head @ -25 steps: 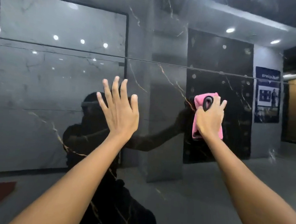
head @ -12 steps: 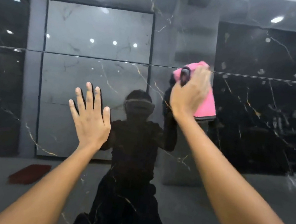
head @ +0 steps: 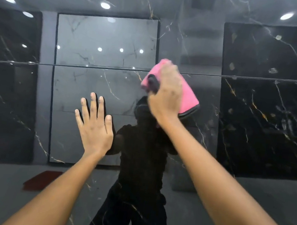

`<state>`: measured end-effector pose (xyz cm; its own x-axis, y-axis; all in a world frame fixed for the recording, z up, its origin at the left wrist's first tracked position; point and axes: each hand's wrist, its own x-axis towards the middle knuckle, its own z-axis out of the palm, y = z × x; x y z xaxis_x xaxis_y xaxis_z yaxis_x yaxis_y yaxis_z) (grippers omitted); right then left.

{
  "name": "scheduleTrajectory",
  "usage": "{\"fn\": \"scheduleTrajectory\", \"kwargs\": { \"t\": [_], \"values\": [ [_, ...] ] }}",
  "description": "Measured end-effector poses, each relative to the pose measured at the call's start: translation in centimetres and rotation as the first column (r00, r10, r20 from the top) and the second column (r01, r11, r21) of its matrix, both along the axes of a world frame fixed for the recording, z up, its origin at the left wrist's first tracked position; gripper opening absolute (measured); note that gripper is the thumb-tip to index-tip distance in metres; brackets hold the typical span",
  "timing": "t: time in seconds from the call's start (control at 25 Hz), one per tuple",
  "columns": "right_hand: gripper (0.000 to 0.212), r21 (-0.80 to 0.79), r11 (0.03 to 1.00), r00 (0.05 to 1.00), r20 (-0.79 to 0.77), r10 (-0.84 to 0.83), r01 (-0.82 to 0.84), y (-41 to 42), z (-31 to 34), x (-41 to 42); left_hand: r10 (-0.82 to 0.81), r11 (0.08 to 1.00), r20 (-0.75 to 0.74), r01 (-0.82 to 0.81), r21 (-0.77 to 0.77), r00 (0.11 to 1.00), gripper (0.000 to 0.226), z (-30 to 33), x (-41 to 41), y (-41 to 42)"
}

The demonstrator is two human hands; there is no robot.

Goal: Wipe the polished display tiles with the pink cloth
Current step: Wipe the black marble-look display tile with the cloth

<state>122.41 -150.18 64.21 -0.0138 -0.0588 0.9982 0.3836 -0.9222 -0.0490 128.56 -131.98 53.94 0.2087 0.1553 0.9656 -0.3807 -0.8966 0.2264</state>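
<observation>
Reflecting ceiling lights and a dark room, the polished display tiles (head: pixel 255 126) meet at a horizontal seam (head: pixel 243 78). Right hand (head: pixel 165 97) presses the pink cloth (head: pixel 188 97) across it; left hand (head: pixel 94 129) lies flat, fingers spread, on bare tile below.

Pink cloth (head: pixel 189 97) pressed flat on glossy dark veined tiles (head: pixel 256 117).

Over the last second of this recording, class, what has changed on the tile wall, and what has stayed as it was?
The right hand, gripping the pink cloth, swept left and upward along the polished tile to the horizontal joint, nearer the left hand. Nothing was taken up or let go. The left hand stays flat on the tile, fingers spread, and the right keeps its grip on the cloth.
</observation>
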Motion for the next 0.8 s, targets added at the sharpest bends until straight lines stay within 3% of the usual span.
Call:
{"fn": "scheduleTrajectory", "kwargs": {
  "t": [0.04, 0.08, 0.12, 0.16, 0.2, 0.28, 0.36, 0.44, 0.48, 0.52, 0.56, 0.6, 0.64, 0.68, 0.72, 0.76, 0.8],
  "values": [
    [0.075, -0.286, 0.958, 0.999, -0.038, -0.02, 0.008, 2.2, -1.6, 0.4, -0.006, 1.0, -0.001, 0.006, 0.001, 1.0, 0.06, 0.1, 0.0, 0.1],
    [0.077, -0.576, 0.816, 0.989, -0.094, -0.11, 0.036, 3.2, -2.9, 0.5, -0.013, 1.0, -0.004, 0.013, 0.003, 1.0, 0.06, 0.3, 0.0, 0.1],
    [0.076, -0.733, 0.679, 0.971, -0.128, -0.203, 0.045, 2.4, -2.7, 0.2, -0.017, 1.0, -0.008, 0.017, 0.003, 1.0, 0.06, 0.3, -0.1, 0.1],
    [0.073, -0.759, 0.648, 0.968, -0.109, -0.226, 0.067, 0.3, -1.2, -0.2, -0.017, 1.0, -0.011, 0.017, 0.006, 1.0, 0.06, 0.2, -0.2, 0.2],
    [0.069, -0.685, 0.722, 0.972, -0.094, -0.215, 0.093, -2.0, 0.4, -0.6, -0.016, 1.0, -0.01, 0.016, 0.01, 1.0, 0.06, 0.2, -0.2, 0.2],
    [0.061, -0.314, 0.938, 0.986, -0.037, -0.165, 0.146, -7.6, 3.1, -1.9, -0.026, 1.0, -0.002, 0.026, 0.013, 1.0, 0.06, 0.2, -0.1, 0.1],
    [0.06, 0.025, 0.993, 0.992, 0.052, -0.112, 0.111, -11.2, 2.1, -2.9, -0.033, 0.999, 0.005, 0.033, 0.008, 0.999, 0.06, -0.1, 0.0, 0.2],
    [0.059, 0.078, 0.996, 0.999, 0.037, -0.039, 0.036, -8.9, -3.1, -2.3, -0.039, 0.999, 0.0, 0.039, 0.005, 0.999, 0.06, -0.2, 0.1, 0.3],
    [0.057, -0.097, 0.995, 1.0, -0.011, 0.012, -0.013, -6.4, -6.7, -1.8, -0.045, 0.999, -0.007, 0.045, 0.013, 0.999, 0.06, -0.1, 0.0, 0.3],
    [0.061, -0.395, 0.918, 0.995, -0.098, 0.001, -0.04, -4.0, -10.3, -1.4, -0.059, 0.998, -0.013, 0.06, 0.028, 0.998, 0.06, 0.0, -0.2, 0.3],
    [0.068, -0.681, 0.728, 0.969, -0.227, -0.101, -0.084, -2.1, -12.9, -1.7, -0.092, 0.995, -0.014, 0.093, 0.038, 0.996, 0.059, 0.1, -0.5, 0.4],
    [0.075, -0.854, 0.509, 0.934, -0.263, -0.243, -0.108, -1.4, -13.6, -2.2, -0.141, 0.99, -0.008, 0.141, 0.031, 0.99, 0.058, -0.1, -0.8, 0.6],
    [0.076, -0.92, 0.377, 0.924, -0.23, -0.305, -0.105, -2.1, -12.1, -2.3, -0.19, 0.982, 0.005, 0.19, 0.006, 0.982, 0.056, -0.5, -1.1, 1.0],
    [0.074, -0.902, 0.431, 0.943, -0.147, -0.298, -0.005, -3.1, -9.7, -2.0, -0.222, 0.974, 0.016, 0.222, -0.031, 0.975, 0.054, -1.3, -1.3, 1.5],
    [0.069, -0.77, 0.633, 0.957, -0.116, -0.267, 0.083, -4.3, -6.6, -1.9, -0.228, 0.971, 0.023, 0.229, -0.065, 0.973, 0.052, -2.4, -1.4, 2.2],
    [0.063, -0.52, 0.842, 0.977, -0.059, -0.205, 0.145, -5.4, -3.5, -2.1, -0.213, 0.974, 0.017, 0.213, -0.08, 0.977, 0.052, -3.7, -1.4, 2.8],
    [0.057, -0.192, 0.972, 0.991, -0.006, -0.136, 0.133, -6.0, -1.0, -2.5, -0.185, 0.98, -0.001, 0.185, -0.068, 0.983, 0.054, -5.1, -1.3, 3.3]
  ]
}}
